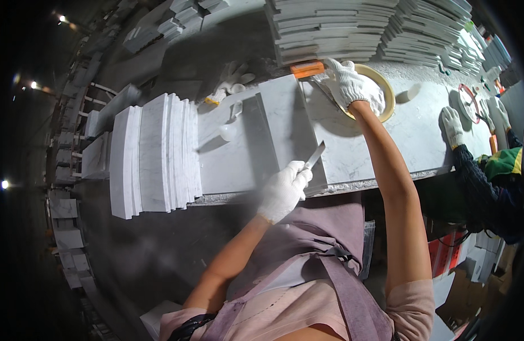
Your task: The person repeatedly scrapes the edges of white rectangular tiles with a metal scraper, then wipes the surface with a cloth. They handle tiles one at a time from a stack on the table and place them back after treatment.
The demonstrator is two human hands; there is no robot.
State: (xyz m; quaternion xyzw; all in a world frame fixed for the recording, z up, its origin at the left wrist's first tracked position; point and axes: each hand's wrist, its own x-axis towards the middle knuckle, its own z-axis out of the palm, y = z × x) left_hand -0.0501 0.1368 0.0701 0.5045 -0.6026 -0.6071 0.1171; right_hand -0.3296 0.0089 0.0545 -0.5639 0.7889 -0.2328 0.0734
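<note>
Scraper blade mid-frame, angled onto grey slab | left hand gloved, fist closed round its handle, edge kept low to skim | right hand upper right, fingers curled over yellow bowl, likely steadying it | co-worker's gloved hand far right.

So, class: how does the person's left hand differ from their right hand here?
The left hand is near the body, gripping a flat metal blade; the right hand reaches far out, resting in a round yellow bowl. The left arm is bent, the right outstretched. Both wear white knit gloves.
</note>
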